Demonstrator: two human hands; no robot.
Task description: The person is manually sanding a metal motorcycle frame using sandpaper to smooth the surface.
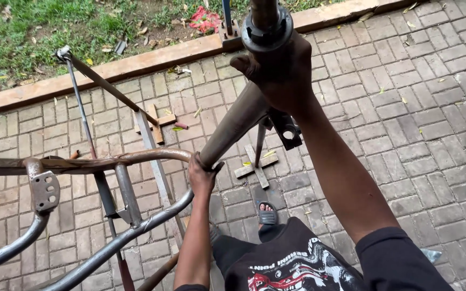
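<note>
A bare, rusty-brown metal vehicle frame [136, 157] of welded tubes stands over the brick paving. My left hand [201, 175] grips its thick main tube [232, 128] low down, where the curved side tubes join. My right hand [281, 73] is closed around the upper end of that tube, just under the dark round head collar [267, 28]. A black bracket [287, 129] hangs from the tube below my right wrist.
A thin stand rod on a cross-shaped foot [255, 167] props the frame. A second wooden cross [155, 123] lies further back. A concrete curb [136, 63] borders grass with red litter [205, 19]. My sandalled foot [267, 213] is below.
</note>
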